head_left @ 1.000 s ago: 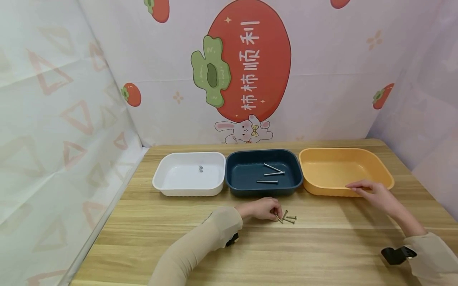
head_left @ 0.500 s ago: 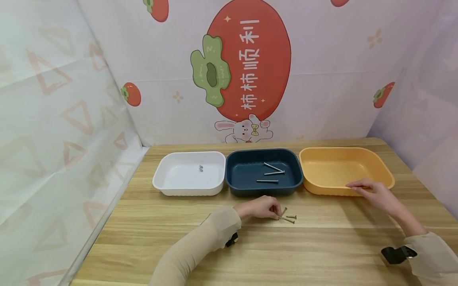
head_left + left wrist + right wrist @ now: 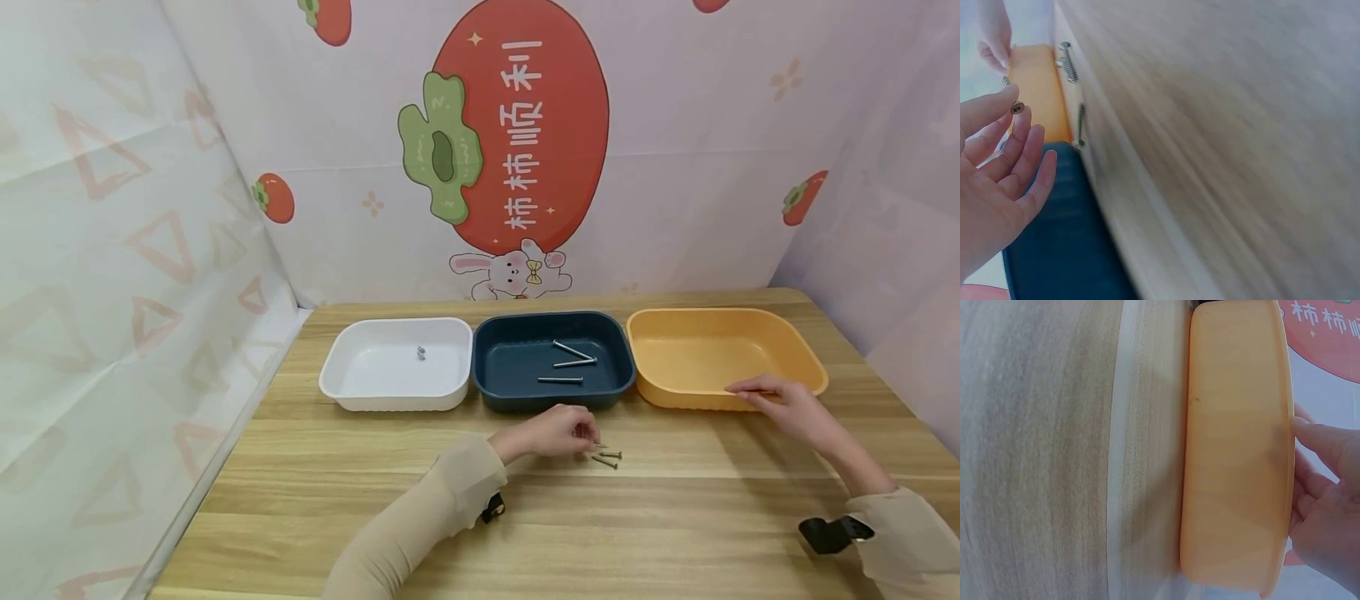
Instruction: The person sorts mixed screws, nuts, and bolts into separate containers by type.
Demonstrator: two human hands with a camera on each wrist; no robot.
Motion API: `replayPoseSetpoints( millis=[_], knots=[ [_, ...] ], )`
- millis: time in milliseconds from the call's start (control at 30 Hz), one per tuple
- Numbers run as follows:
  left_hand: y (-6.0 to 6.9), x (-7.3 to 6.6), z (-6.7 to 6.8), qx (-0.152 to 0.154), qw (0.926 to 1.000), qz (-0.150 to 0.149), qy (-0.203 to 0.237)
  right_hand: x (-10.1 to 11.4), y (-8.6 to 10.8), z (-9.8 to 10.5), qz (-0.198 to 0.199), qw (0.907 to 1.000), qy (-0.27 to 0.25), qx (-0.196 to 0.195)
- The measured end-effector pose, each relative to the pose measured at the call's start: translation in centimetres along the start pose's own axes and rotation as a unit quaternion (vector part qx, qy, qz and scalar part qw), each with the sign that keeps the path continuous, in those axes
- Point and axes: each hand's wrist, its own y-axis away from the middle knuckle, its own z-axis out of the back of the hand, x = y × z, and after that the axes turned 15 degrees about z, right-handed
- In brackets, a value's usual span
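My left hand (image 3: 558,431) is just in front of the dark blue tray (image 3: 551,402). Its thumb and fingers pinch a brass-coloured screw, whose round head (image 3: 1017,108) shows in the left wrist view. A threaded bit (image 3: 1005,80) pokes out above the thumb; whether it belongs to a second screw I cannot tell. Beside the fingertips, two more brass-coloured screws (image 3: 604,462) lie on the table. My right hand (image 3: 787,410) holds the front rim of the orange tray (image 3: 1235,450), thumb on the outer side and fingers over the edge.
A white tray (image 3: 397,402) at the left holds a few small grey metal pieces (image 3: 422,353). In the blue tray lie 3 long silver bolts (image 3: 560,381). All the trays stand in a row along the back of the wooden table (image 3: 600,542), before a printed cloth.
My left hand has picked up screws from the small pile, leaving fewer on the table, and shifted slightly forward and right. My right hand has stayed on the orange tray's rim.
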Motion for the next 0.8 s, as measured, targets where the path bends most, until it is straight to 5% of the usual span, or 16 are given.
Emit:
replayPoseSetpoints(
  millis=[400,567,800],
  knots=[
    [0.0,-2.0,0.6,-0.055,0.9983,-0.014,0.011,-0.3,0.2,-0.1,0.007,0.9999,0.000,-0.009],
    [-0.3,-2.5,0.5,-0.101,0.9948,-0.013,0.004,-0.2,0.2,-0.1,-0.001,0.9999,-0.010,-0.005],
    [-1.2,-3.3,0.5,-0.146,0.9889,0.009,0.023,-0.1,0.1,-0.1,-0.002,0.9998,-0.017,0.000]
  ],
)
